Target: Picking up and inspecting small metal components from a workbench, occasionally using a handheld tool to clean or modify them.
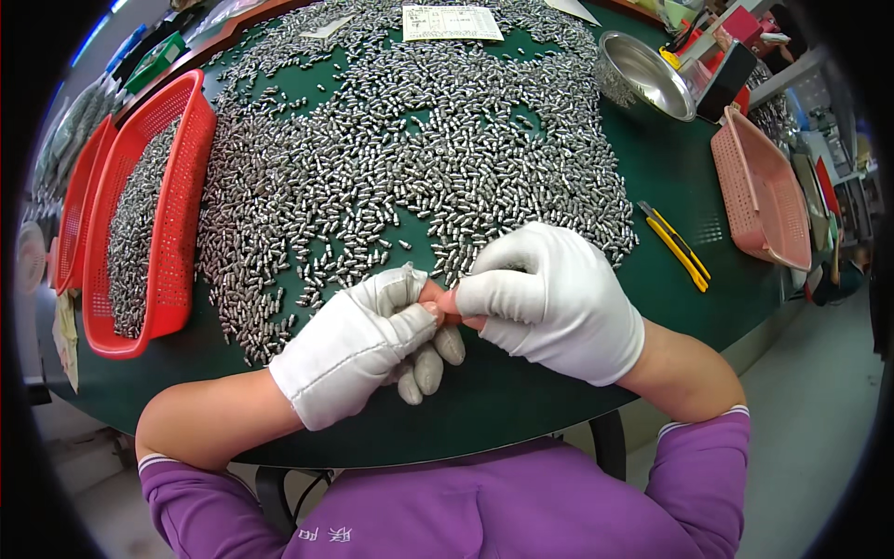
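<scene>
My left hand (363, 340) and my right hand (554, 303) meet over the near edge of the parts pile, fingertips pinched together. Both wear white gloves, with some bare fingertips showing. Whatever lies between the fingers is hidden or too small to name. Just beyond them spreads a wide layer of small silvery metal fittings (419, 158), short and ribbed, on the dark green table (521, 401).
Left stands a red perforated basket (191, 196) part filled with the fittings, another red basket (79, 205) beside it. At right are a yellow utility knife (677, 247), a steel bowl (652, 74) and a pink basket (764, 196). A paper sheet (452, 23) lies at the back.
</scene>
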Action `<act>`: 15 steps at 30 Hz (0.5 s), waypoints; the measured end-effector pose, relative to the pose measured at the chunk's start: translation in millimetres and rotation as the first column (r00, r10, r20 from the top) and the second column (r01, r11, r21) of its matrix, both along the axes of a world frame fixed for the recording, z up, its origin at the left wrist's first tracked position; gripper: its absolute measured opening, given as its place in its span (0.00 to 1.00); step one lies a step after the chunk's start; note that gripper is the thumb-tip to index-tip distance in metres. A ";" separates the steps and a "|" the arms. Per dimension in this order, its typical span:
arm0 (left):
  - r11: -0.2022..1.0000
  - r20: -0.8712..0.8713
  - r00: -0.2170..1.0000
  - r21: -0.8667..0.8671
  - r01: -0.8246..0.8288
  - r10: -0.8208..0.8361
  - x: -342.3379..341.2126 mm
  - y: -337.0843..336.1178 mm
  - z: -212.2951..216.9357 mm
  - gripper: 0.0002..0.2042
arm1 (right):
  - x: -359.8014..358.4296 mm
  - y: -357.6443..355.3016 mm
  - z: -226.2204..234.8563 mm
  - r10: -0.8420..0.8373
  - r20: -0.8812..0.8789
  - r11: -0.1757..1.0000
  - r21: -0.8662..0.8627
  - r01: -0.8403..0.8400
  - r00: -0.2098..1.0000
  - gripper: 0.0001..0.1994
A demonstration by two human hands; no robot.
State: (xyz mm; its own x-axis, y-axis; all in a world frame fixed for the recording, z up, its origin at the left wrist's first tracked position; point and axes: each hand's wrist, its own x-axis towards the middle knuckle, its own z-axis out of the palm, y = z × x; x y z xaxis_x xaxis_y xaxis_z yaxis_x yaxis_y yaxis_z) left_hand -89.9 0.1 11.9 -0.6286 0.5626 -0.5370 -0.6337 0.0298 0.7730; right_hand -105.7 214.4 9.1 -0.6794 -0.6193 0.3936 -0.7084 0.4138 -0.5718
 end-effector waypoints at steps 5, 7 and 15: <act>1.000 0.009 1.000 0.015 -0.008 0.008 -0.6 -0.1 -2.5 0.10 | -2.1 1.0 -3.7 -0.026 0.023 0.997 -0.067 0.028 0.999 0.08; 0.999 0.031 0.999 0.030 -0.025 0.024 -0.6 0.4 -2.5 0.08 | -3.8 2.4 -5.8 -0.031 0.031 0.997 -0.075 0.033 0.999 0.07; 1.000 0.013 1.000 0.022 -0.020 0.020 0.0 0.5 -0.4 0.07 | -2.8 2.7 -1.7 -0.009 -0.017 0.997 -0.079 0.008 1.000 0.09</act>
State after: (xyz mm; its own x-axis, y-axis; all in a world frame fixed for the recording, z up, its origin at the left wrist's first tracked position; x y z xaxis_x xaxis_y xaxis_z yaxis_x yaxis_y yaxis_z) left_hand -89.8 0.5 11.5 -0.6332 0.5620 -0.5322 -0.6436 -0.0003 0.7654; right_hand -108.5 217.2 7.4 -0.6768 -0.5801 0.4532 -0.7155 0.3735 -0.5904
